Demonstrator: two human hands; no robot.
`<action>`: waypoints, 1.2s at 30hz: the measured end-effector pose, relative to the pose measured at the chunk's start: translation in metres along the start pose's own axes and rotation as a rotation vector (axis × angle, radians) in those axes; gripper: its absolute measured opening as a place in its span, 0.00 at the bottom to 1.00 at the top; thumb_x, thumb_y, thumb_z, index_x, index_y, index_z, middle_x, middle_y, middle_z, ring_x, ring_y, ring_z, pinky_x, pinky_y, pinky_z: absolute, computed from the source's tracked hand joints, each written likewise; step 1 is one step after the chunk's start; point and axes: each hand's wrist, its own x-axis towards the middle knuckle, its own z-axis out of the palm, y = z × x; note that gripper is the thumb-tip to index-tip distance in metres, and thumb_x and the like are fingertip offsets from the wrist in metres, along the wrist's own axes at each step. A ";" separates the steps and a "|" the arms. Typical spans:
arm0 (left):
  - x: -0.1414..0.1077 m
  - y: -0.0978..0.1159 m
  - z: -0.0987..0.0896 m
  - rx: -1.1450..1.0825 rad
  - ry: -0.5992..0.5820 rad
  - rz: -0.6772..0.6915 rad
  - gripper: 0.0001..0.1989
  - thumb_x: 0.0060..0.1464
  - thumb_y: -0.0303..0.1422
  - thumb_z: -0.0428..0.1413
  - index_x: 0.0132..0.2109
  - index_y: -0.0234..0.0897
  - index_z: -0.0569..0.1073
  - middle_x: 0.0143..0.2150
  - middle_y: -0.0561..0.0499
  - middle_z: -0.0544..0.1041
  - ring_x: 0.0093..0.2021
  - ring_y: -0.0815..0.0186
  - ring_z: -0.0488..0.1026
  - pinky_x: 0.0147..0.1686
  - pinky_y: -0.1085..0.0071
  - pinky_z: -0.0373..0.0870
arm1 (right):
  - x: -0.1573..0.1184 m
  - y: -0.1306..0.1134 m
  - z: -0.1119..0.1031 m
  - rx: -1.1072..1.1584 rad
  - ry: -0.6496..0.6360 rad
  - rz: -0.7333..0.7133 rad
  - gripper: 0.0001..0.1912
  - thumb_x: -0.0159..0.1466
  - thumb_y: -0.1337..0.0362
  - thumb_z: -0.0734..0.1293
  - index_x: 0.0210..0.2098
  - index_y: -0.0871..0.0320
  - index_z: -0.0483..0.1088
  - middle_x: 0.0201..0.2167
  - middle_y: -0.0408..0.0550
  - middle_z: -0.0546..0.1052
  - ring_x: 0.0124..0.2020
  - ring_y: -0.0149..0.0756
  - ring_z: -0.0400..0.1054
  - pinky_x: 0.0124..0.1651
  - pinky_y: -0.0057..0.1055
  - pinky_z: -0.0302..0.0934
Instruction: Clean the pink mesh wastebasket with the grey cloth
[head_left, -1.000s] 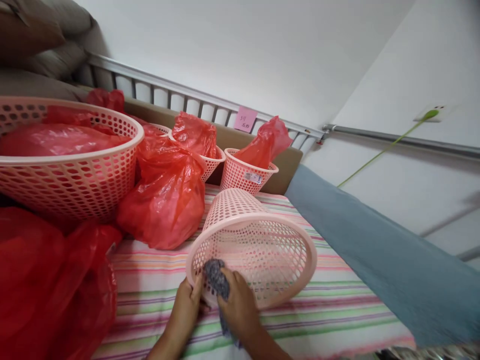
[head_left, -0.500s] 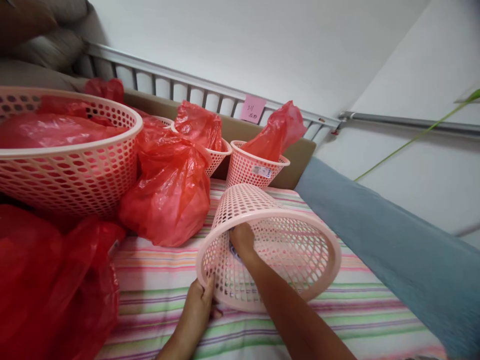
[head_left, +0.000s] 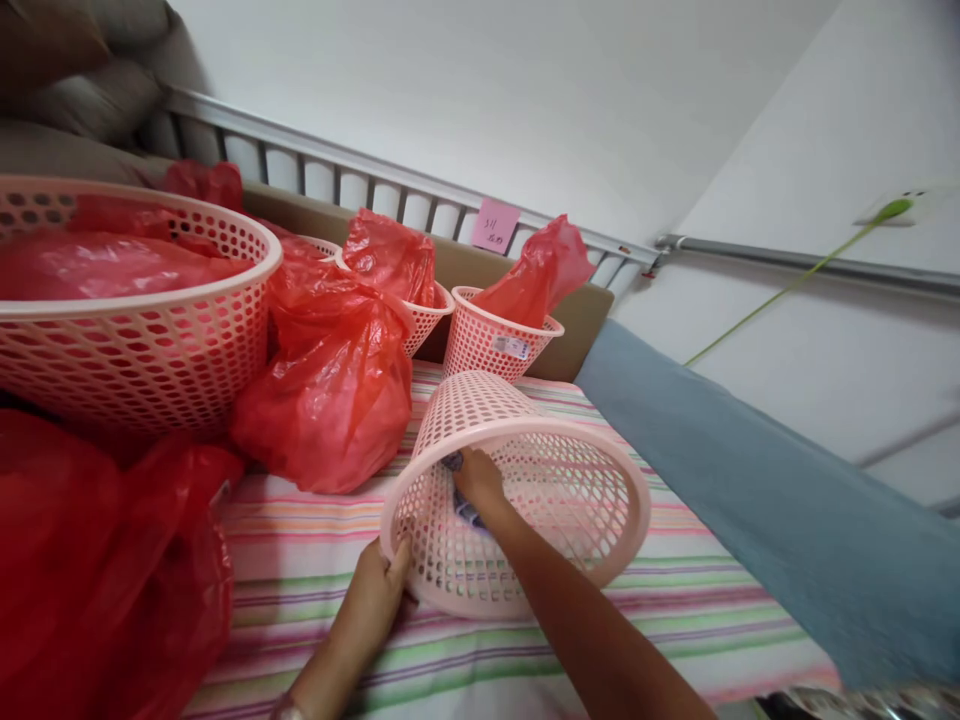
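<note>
A pale pink perforated plastic basket lies on its side on a striped cloth, its mouth facing me. My left hand grips the basket's rim at the lower left, thumb on the edge and the other fingers hidden behind it. Inside the basket, my right hand is closed on a bunched blue-and-white cloth and presses it against the inner left wall. Just left of the basket sits a full red plastic bag.
A large pink basket with red plastic in it stands at left, more red bags below. Smaller baskets with red bags line the back by a railing bearing a pink note. Blue-grey fabric borders the right.
My right hand has shifted slightly along the basket's inner wall with the cloth. My left hand stays on the rim. The whole view has slid a little to the right.
</note>
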 end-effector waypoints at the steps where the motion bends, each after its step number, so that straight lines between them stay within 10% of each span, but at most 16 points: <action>1: 0.000 -0.003 0.004 -0.015 0.001 -0.004 0.21 0.54 0.46 0.45 0.32 0.31 0.70 0.19 0.49 0.74 0.16 0.63 0.71 0.16 0.70 0.68 | -0.014 -0.002 -0.003 0.003 -0.005 -0.008 0.20 0.56 0.67 0.61 0.49 0.54 0.65 0.36 0.48 0.73 0.38 0.37 0.67 0.38 0.27 0.55; 10: -0.005 -0.011 0.012 -0.043 0.002 -0.039 0.23 0.53 0.49 0.44 0.28 0.33 0.66 0.14 0.53 0.70 0.13 0.63 0.71 0.12 0.74 0.64 | -0.172 -0.018 -0.013 0.338 0.007 -0.123 0.25 0.49 0.71 0.62 0.48 0.50 0.65 0.43 0.46 0.69 0.45 0.38 0.62 0.48 0.29 0.53; 24: -0.006 -0.006 0.022 0.028 -0.090 -0.101 0.28 0.54 0.49 0.43 0.48 0.27 0.67 0.24 0.46 0.76 0.15 0.64 0.72 0.14 0.75 0.62 | 0.019 -0.006 0.016 0.012 0.113 0.020 0.17 0.62 0.66 0.56 0.48 0.58 0.67 0.43 0.56 0.71 0.45 0.42 0.63 0.45 0.32 0.53; 36: -0.005 0.003 -0.006 -0.015 -0.053 -0.113 0.29 0.50 0.55 0.44 0.29 0.30 0.71 0.12 0.47 0.73 0.14 0.61 0.71 0.15 0.69 0.68 | 0.003 -0.003 0.000 -0.010 0.030 -0.040 0.19 0.59 0.68 0.59 0.50 0.54 0.65 0.37 0.51 0.72 0.39 0.38 0.65 0.39 0.29 0.54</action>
